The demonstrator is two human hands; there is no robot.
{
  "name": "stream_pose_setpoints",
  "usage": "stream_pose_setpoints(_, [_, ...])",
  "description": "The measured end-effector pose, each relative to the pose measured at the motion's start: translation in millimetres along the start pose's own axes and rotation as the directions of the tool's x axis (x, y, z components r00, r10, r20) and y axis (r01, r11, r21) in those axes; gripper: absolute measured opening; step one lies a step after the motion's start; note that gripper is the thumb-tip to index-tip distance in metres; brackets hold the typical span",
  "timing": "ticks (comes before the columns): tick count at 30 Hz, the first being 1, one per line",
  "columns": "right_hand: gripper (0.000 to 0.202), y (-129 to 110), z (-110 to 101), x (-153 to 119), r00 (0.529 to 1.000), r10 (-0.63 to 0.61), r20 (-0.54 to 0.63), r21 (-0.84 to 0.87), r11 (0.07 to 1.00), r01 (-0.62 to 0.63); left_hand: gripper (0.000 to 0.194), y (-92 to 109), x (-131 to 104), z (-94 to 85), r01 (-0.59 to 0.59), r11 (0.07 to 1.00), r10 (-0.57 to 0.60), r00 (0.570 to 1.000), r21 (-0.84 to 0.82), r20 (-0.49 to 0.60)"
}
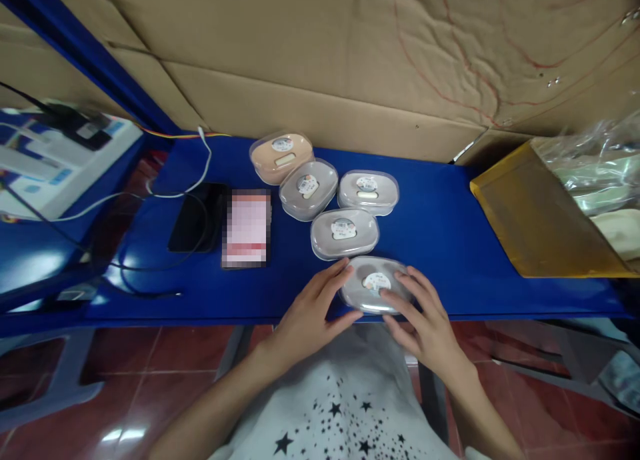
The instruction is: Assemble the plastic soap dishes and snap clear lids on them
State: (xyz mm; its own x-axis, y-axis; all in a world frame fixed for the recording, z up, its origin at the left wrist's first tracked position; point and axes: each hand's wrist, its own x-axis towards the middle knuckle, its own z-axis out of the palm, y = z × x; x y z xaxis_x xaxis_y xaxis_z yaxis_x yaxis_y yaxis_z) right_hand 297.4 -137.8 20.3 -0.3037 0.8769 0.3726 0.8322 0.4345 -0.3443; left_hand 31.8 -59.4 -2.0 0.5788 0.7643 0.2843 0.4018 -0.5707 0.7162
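A grey oval box with a clear lid and a round label [367, 301] lies at the table's front edge. My left hand [313, 307] touches its left side, with thumb and fingers around that end. On the right side and over part of the lid rests my right hand [425, 317], fingers spread. Just behind it is another grey box [325, 240]. Farther back lie a third grey box [295, 197], a pale box [387, 192] and a peach-coloured box [263, 157], all with clear lids and labels.
On the blue table [450, 227], a phone with a blurred screen [247, 230] lies beside a black device [187, 227] and cables. A power strip [75, 167] is at the left. A cardboard box [555, 220] with plastic-wrapped items [607, 180] stands at the right; cardboard [300, 60] lines the back.
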Motion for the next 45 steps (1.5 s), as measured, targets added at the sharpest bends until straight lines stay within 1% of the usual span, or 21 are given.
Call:
stream_pose_setpoints(2, [0.049, 6, -5, -1, 1.0, -0.01, 0.013, -0.033, 0.999, 0.01, 0.069, 2, -3, -2.1, -0.013, 1.0, 0.013, 1.0, -0.001, 0.003])
stream_pose_setpoints(4, [0.048, 22, -14, -6, 1.0, 0.005, -0.005, -0.087, 0.996, -0.005, 0.063, 4, -6, -6.5, -0.046, 0.999, 0.046, 0.998, 0.011, -0.043])
stream_pose_setpoints(6, [0.048, 47, -25, -11, 0.997, 0.057, -0.053, -0.151, 0.986, -0.065, 0.058, 5, -7, -13.2, -0.057, 0.997, 0.064, 0.99, 0.061, -0.125])
stream_pose_setpoints(8, [0.047, 80, -38, -14, 0.988, 0.116, -0.107, -0.204, 0.97, -0.136, 0.057, 3, -4, -20.8, -0.03, 0.987, 0.061, 0.978, 0.155, -0.198])
stream_pose_setpoints(9, [0.047, 96, -44, -13, 0.983, 0.132, -0.128, -0.225, 0.961, -0.158, 0.058, 1, 0, -24.1, -0.015, 0.978, 0.061, 0.974, 0.208, -0.217])
stream_pose_setpoints(11, [0.046, 126, -53, -2, 0.979, 0.138, -0.151, -0.283, 0.942, -0.177, 0.061, -5, 11, -28.3, 0.002, 0.952, 0.068, 0.973, 0.305, -0.219])
stream_pose_setpoints(12, [0.047, 136, -56, 8, 0.977, 0.139, -0.163, -0.331, 0.925, -0.187, 0.062, -9, 17, -29.1, 0.002, 0.937, 0.074, 0.976, 0.348, -0.206])
stream_pose_setpoints(14, [0.053, 148, -57, 34, 0.976, 0.136, -0.169, -0.406, 0.893, -0.195, 0.066, -16, 28, -28.7, 0.0, 0.907, 0.074, 0.984, 0.421, -0.16])
stream_pose_setpoints(16, [0.06, 148, -51, 66, 0.987, 0.096, -0.132, -0.399, 0.906, -0.142, 0.067, -20, 37, -27.8, -0.009, 0.884, 0.068, 0.992, 0.468, -0.109])
stream_pose_setpoints(19, [0.059, 137, -30, 112, 1.0, -0.029, -0.006, -0.248, 0.968, 0.026, 0.06, -18, 46, -28.6, -0.043, 0.872, 0.077, 0.996, 0.488, -0.05])
stream_pose_setpoints(20, [0.058, 134, -21, 125, 0.998, -0.052, 0.023, -0.201, 0.978, 0.056, 0.055, -16, 48, -29.5, -0.059, 0.873, 0.085, 0.996, 0.484, -0.033])
stream_pose_setpoints(22, [0.059, 131, -6, 143, 0.996, -0.064, 0.054, -0.125, 0.99, 0.071, 0.047, -11, 52, -32.2, -0.092, 0.886, 0.104, 0.995, 0.454, 0.0])
stream_pose_setpoints(23, [0.06, 131, 0, 147, 0.996, -0.062, 0.058, -0.091, 0.994, 0.067, 0.043, -10, 55, -33.9, -0.109, 0.897, 0.116, 0.993, 0.429, 0.01])
stream_pose_setpoints(26, [0.055, 133, 7, 146, 0.998, -0.053, 0.043, -0.018, 0.998, 0.054, 0.037, -11, 66, -41.1, -0.152, 0.939, 0.143, 0.988, 0.308, 0.051])
stream_pose_setpoints(29, [0.044, 135, 1, 133, 1.0, -0.007, -0.006, -0.018, 1.0, 0.007, 0.035, -15, 85, -51.4, -0.138, 0.974, 0.127, 0.989, 0.18, 0.074])
stream_pose_setpoints(31, [0.039, 139, -4, 126, 0.998, 0.037, -0.042, -0.04, 0.998, -0.039, 0.034, -16, 101, -58.2, -0.131, 0.982, 0.123, 0.99, 0.134, 0.063])
stream_pose_setpoints(34, [0.038, 147, -6, 124, 0.987, 0.111, -0.114, -0.086, 0.989, -0.121, 0.029, -18, 125, -63.0, -0.176, 0.973, 0.174, 0.984, 0.15, 0.029])
stream_pose_setpoints(37, [0.041, 151, -5, 128, 0.97, 0.146, -0.193, -0.125, 0.977, -0.172, 0.027, -25, 143, -56.4, -0.2, 0.939, 0.217, 0.976, 0.279, -0.032])
stream_pose_setpoints(39, [0.041, 147, -4, 130, 0.971, 0.119, -0.207, -0.134, 0.98, -0.149, 0.028, -31, 149, -47.1, -0.181, 0.922, 0.217, 0.974, 0.341, -0.07])
stream_pose_setpoints(42, [0.04, 132, -3, 130, 0.988, 0.022, -0.15, -0.12, 0.992, -0.04, 0.031, -37, 147, -33.8, -0.149, 0.916, 0.201, 0.974, 0.373, -0.106])
stream_pose_setpoints(45, [0.046, 117, 1, 127, 0.995, -0.063, -0.077, -0.102, 0.993, 0.055, 0.026, -30, 137, -29.5, -0.132, 0.899, 0.201, 0.972, 0.417, -0.126])
